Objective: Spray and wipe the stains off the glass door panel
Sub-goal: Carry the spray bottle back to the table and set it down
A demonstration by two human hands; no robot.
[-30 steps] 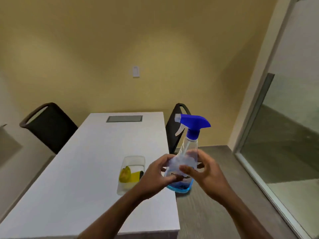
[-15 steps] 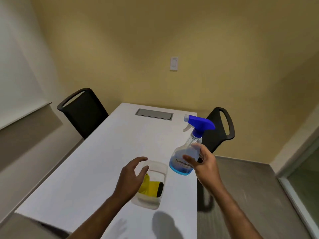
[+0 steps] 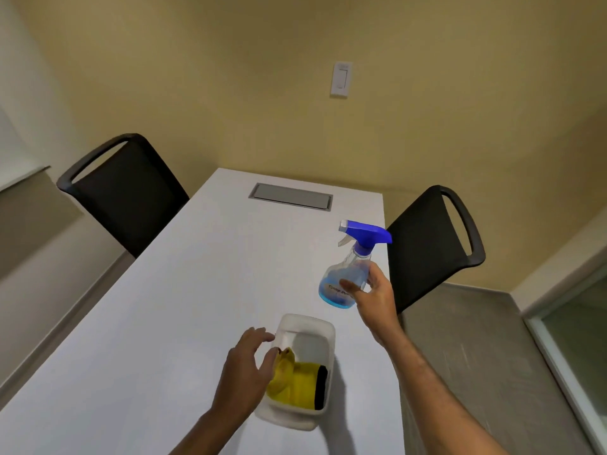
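Note:
My right hand [image 3: 374,300] holds a clear spray bottle [image 3: 348,274] with a blue trigger head and a little blue liquid, tilted above the white table's right edge. A yellow cloth [image 3: 297,384] with a black edge lies in a white plastic tray [image 3: 323,330] on the table. My left hand [image 3: 248,369] hovers with fingers spread over the tray's left rim, its fingertips just at the cloth. Only a sliver of the glass door panel [image 3: 581,343] shows at the far right edge.
The white table [image 3: 170,316] runs away from me, with a grey cable hatch [image 3: 290,197] at its far end. Black chairs stand at the left [image 3: 121,188] and the right [image 3: 430,244]. A light switch [image 3: 341,79] is on the yellow wall.
My left hand let go of the bottle and came down to the tray with the cloth. The view swung left, away from the glass door. My right hand keeps the bottle.

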